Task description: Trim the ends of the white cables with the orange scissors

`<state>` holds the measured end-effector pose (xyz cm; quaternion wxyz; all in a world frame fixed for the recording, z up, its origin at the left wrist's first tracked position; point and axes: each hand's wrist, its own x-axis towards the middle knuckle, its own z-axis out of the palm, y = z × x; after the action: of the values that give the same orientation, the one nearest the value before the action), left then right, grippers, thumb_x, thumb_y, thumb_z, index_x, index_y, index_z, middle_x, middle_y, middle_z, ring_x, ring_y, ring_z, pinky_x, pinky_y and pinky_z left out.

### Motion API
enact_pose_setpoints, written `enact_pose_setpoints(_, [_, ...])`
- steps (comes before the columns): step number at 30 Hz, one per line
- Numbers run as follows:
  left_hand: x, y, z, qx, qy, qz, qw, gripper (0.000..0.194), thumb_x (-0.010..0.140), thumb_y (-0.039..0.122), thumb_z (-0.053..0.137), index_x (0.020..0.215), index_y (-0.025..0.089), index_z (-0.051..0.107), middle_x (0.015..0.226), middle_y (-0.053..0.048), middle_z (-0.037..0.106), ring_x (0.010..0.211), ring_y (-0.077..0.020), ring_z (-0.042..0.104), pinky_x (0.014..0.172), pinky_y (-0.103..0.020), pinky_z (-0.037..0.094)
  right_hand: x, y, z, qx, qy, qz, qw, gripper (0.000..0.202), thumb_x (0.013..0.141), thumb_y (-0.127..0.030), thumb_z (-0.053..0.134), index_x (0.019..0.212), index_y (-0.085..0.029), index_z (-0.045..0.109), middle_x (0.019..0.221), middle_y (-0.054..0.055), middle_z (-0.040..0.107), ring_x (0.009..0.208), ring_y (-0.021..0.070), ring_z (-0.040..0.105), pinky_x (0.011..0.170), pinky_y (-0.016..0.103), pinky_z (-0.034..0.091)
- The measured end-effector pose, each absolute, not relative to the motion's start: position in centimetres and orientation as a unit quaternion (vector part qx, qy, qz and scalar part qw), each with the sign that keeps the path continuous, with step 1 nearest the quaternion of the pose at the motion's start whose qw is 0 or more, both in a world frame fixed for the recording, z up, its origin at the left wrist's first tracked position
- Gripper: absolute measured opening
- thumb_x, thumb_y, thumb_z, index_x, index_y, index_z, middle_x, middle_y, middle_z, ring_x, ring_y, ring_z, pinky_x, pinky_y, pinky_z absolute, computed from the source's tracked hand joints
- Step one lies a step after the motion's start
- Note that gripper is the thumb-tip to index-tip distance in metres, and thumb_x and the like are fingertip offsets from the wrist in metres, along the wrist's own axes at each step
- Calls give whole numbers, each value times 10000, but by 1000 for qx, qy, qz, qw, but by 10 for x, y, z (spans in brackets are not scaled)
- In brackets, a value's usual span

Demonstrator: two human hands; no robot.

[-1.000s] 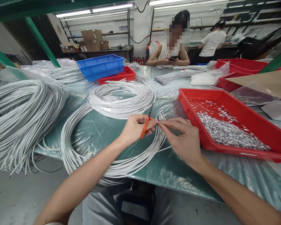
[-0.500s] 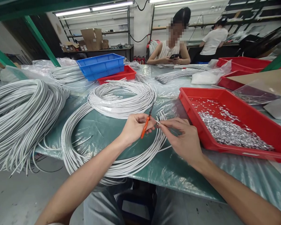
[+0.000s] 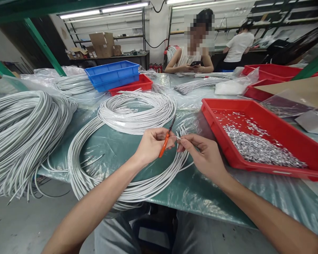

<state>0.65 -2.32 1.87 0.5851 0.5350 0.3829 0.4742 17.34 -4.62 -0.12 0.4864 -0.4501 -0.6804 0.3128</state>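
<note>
An orange-handled tool is gripped in the left hand; beside its fingertips, a white cable end is pinched in the fingers of the right hand. If loosened, it could be lost among coiled cables beneath.

The head-worn camera looks forward, down over the hands.

Cable coils and a parts tray show a workshop.
</note>
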Motion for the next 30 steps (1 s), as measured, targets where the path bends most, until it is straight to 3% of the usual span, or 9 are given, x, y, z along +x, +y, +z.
enact_pose_setpoints(5, [5,-25,19,535,382,471,588,290,563,286,851,648,113,634,559,25,587,500,-62,517,515,-194,420,175,-44,-1,-426,-681,351,481,291,936,-363,567,715,-195,651,650,15,671,646,155,625,672,277,494])
enact_pose_setpoints(14, [-2,-23,17,505,353,417,668,267,713,343,770,667,106,656,569,14,590,476,-43,509,487,-174,403,173,-49,-4,-447,-656,301,528,77,827,-275,710,847,-213,750,820,32,755,752,199,698,718,322,547])
enact_pose_setpoints(17, [-1,-22,15,479,340,411,697,276,725,314,763,613,98,633,561,9,583,476,-42,510,475,-171,393,171,-49,-10,-449,-676,233,536,71,832,-242,701,867,-222,760,810,34,744,754,197,677,732,345,533])
enact_pose_setpoints(22, [0,-20,13,412,333,427,733,222,736,311,753,775,103,687,627,1,636,497,-58,551,474,-180,410,171,-49,-14,-464,-703,116,526,80,847,-207,682,865,-220,759,796,36,742,763,201,643,767,379,477])
enact_pose_setpoints(26, [-5,-16,16,441,342,488,671,257,751,351,746,796,105,689,643,-3,642,513,-61,559,499,-184,427,170,-49,-9,-458,-689,215,519,96,875,-241,655,824,-207,729,780,26,740,760,190,659,775,356,476])
enact_pose_setpoints(30, [-9,-15,18,528,403,498,558,291,707,370,777,781,103,688,632,-9,642,529,-74,558,530,-193,433,172,-44,-4,-440,-649,313,537,178,896,-298,633,765,-182,665,694,15,667,673,153,604,685,297,472])
